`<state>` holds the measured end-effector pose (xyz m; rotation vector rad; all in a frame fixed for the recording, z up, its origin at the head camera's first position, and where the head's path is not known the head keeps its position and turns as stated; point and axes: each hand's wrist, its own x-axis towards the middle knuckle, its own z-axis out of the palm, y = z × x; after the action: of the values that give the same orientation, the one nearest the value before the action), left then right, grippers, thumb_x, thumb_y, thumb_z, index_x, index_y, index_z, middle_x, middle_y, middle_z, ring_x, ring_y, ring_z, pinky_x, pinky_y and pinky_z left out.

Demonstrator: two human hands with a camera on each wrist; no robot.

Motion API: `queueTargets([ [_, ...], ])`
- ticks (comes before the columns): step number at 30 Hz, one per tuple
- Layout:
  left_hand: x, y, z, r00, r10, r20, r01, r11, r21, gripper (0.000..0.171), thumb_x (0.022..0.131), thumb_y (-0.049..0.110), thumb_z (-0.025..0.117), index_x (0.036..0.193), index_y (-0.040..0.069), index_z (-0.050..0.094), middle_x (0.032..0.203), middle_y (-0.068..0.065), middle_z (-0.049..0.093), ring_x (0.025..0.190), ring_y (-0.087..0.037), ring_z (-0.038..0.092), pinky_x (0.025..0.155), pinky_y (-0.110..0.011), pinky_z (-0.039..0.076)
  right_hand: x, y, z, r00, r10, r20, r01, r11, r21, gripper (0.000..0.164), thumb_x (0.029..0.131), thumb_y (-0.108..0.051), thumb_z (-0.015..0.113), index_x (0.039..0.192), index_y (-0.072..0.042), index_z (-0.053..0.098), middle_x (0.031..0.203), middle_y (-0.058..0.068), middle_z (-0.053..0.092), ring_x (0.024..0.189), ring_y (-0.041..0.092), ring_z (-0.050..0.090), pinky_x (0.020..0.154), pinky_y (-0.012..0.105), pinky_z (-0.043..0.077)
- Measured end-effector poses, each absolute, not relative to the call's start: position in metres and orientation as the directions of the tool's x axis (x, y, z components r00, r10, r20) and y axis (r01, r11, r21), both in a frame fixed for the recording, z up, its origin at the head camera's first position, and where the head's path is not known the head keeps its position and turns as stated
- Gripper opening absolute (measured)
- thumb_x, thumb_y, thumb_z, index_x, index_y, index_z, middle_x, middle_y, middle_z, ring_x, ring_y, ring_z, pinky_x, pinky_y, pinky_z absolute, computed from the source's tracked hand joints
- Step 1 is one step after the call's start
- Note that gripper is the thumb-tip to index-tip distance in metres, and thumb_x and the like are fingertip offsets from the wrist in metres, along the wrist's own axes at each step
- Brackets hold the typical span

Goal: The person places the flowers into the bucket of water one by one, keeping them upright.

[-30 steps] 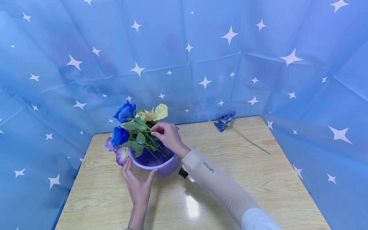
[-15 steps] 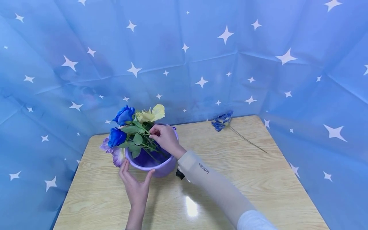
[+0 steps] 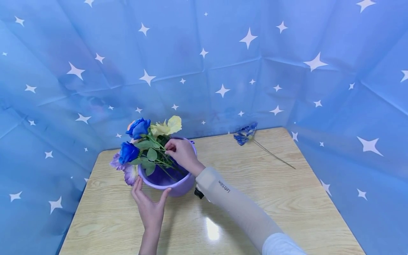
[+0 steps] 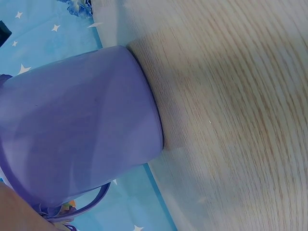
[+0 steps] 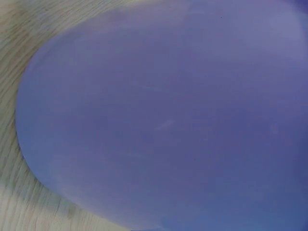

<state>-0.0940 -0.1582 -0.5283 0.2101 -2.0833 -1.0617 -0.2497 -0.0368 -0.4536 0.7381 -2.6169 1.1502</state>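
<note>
A purple bucket [image 3: 182, 187] stands on the table with artificial flowers leaning out over its far left rim. My left hand [image 3: 149, 209] holds its near left side, thumb at the front and fingers near the rim. Over the opening, my right hand [image 3: 182, 153] pinches a green stem [image 3: 160, 146] among the leaves. Two blue roses [image 3: 129, 153], a pale yellow flower [image 3: 167, 126] and a purple-white flower [image 3: 130, 174] show in the bunch. The left wrist view has the bucket wall and its handle [image 4: 98, 199]; bucket wall [image 5: 163, 120] fills the right wrist view.
A blue flower [image 3: 244, 134] with a long bare stem lies at the back right of the wooden table [image 3: 242, 212]. Behind the table hangs a blue cloth [image 3: 178, 39] with white stars. A dark wrist device [image 3: 199, 193] sits under my right wrist.
The whole scene has shifted slightly left in the head view. The upper blue rose has moved a little against the bunch, and some orange shows behind it. Both hands keep their places.
</note>
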Motion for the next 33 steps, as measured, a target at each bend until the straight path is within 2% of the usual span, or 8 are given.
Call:
queueTargets([
  [16,-0.096,-0.158,-0.527,-0.672,-0.445,0.592,0.213,0.649,0.730,0.105,0.067,0.029,0.092,0.147,-0.006,0.034,0.148,-0.024,0.037,0.138,-0.037,0.037,0.127,-0.025,0.024,-0.250,-0.036,-0.453,-0.861,-0.365,0.354,-0.508,0.592,-0.625,0.010,0.088,-0.028,0.076,0.094,-0.020,0.074,0.089,-0.008,0.077,0.078,0.004,0.068,0.070,0.013,0.055],
  [20,-0.096,-0.158,-0.527,-0.675,-0.447,0.587,0.206,0.650,0.732,0.105,0.067,0.026,0.092,0.148,-0.005,0.033,0.149,-0.023,0.037,0.138,-0.037,0.037,0.127,-0.026,0.025,-0.249,-0.034,-0.451,-0.868,-0.351,0.351,-0.494,0.542,-0.680,0.011,0.089,-0.027,0.075,0.096,-0.019,0.074,0.091,-0.007,0.077,0.079,0.005,0.068,0.070,0.012,0.055],
  [26,-0.095,-0.156,-0.528,-0.691,-0.456,0.560,0.188,0.635,0.749,0.107,0.065,0.024,0.093,0.148,-0.004,0.032,0.150,-0.022,0.036,0.139,-0.035,0.037,0.128,-0.027,0.024,-0.249,-0.024,-0.449,-0.879,-0.309,0.363,-0.466,0.400,-0.789,0.010,0.091,-0.018,0.074,0.099,-0.011,0.074,0.093,0.001,0.077,0.079,0.012,0.070,0.069,0.014,0.056],
  [33,-0.093,-0.158,-0.529,-0.685,-0.454,0.570,0.193,0.641,0.743,0.107,0.064,0.023,0.093,0.148,-0.006,0.032,0.149,-0.023,0.036,0.139,-0.037,0.037,0.128,-0.029,0.024,-0.254,-0.004,-0.448,-0.894,-0.259,0.365,-0.442,0.383,-0.811,0.015,0.091,-0.021,0.074,0.100,-0.008,0.075,0.093,0.001,0.077,0.079,0.012,0.070,0.070,0.018,0.058],
])
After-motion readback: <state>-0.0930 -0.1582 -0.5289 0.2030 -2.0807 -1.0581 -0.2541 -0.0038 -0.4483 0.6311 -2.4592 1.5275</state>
